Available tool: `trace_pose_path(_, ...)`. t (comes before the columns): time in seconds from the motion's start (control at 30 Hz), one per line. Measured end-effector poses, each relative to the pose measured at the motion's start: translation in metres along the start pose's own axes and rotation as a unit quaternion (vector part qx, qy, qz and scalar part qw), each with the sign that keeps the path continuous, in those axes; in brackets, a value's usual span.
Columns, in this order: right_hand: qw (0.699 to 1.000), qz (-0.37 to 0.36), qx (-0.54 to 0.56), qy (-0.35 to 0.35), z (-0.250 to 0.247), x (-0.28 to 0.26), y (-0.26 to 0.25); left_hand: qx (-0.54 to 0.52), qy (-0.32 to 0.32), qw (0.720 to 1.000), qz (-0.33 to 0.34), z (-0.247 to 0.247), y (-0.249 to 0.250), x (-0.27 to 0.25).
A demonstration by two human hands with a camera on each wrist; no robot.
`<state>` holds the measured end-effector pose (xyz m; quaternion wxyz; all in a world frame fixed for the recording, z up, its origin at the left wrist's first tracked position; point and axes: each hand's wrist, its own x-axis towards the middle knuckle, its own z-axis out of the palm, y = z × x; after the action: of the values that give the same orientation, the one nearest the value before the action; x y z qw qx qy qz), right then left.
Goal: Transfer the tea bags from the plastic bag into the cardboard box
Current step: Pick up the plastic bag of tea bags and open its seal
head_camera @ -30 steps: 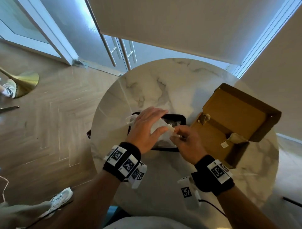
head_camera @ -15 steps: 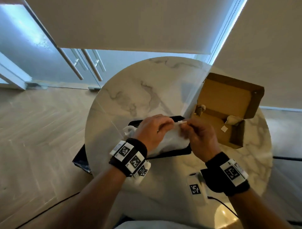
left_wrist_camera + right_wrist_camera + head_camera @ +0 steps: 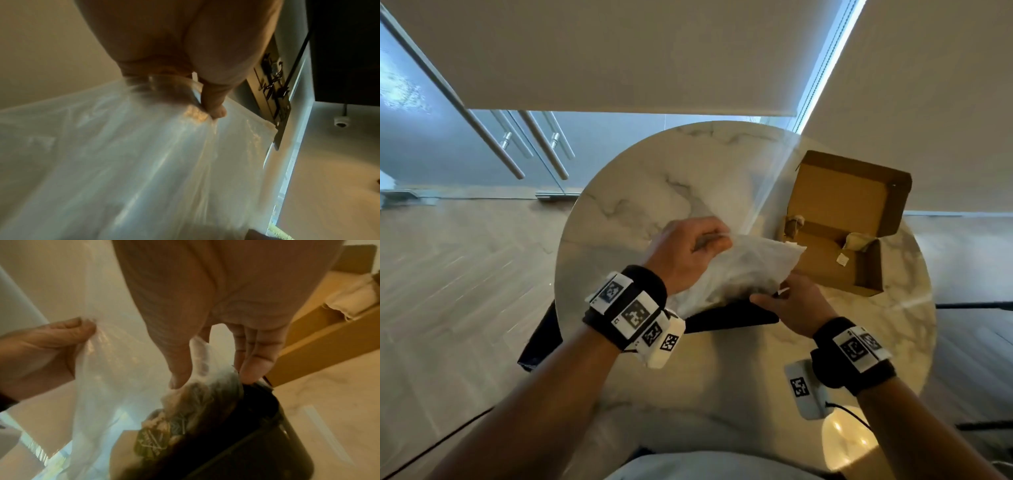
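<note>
A clear plastic bag hangs slanted over the black tray. My left hand grips its bunched upper end, thumb against the film. My right hand pinches the bag's lower end between thumb and fingers, where tea bags show through the plastic. The open cardboard box stands just right of the bag, lid up, with a tea bag and another tea bag inside. In the right wrist view the box lies behind my fingers.
All this sits on a round marble table, its edge close on every side. A white tagged device with a cable lies near my right wrist. A dark object sticks out under the table's left edge.
The bag has come up off the tray. My left hand rose with its upper end, and my right hand dropped from the top to the bag's lower end. The head view swung left.
</note>
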<state>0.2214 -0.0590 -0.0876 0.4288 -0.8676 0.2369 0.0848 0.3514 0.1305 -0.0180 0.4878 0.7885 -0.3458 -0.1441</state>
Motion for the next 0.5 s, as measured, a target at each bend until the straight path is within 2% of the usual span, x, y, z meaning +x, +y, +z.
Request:
trace_pose_path(0.1,0.994,0.064,0.083,0.000,-0.001,0.001,-0.010,-0.027,0.009,1.000,0.008,-0.010,0.008,0.012)
trace_pose_path(0.17,0.977,0.086,0.194,-0.016,0.000,0.003,-0.016,-0.039,0.016,0.999,-0.013,-0.017,0.004,0.019)
trace_pose_path(0.3,0.934,0.114,0.338,-0.019,0.000,0.005,-0.028,-0.038,0.058,0.994,-0.084,-0.032,-0.019,0.023)
trace_pose_path(0.4,0.906,0.096,0.411,-0.027,-0.002,0.006,-0.038,-0.018,0.111,0.980,-0.164,-0.038,-0.047,0.016)
trace_pose_path(0.5,0.885,0.067,0.460,-0.009,-0.004,0.007,-0.045,-0.016,0.115,0.959,-0.259,-0.040,-0.066,-0.003)
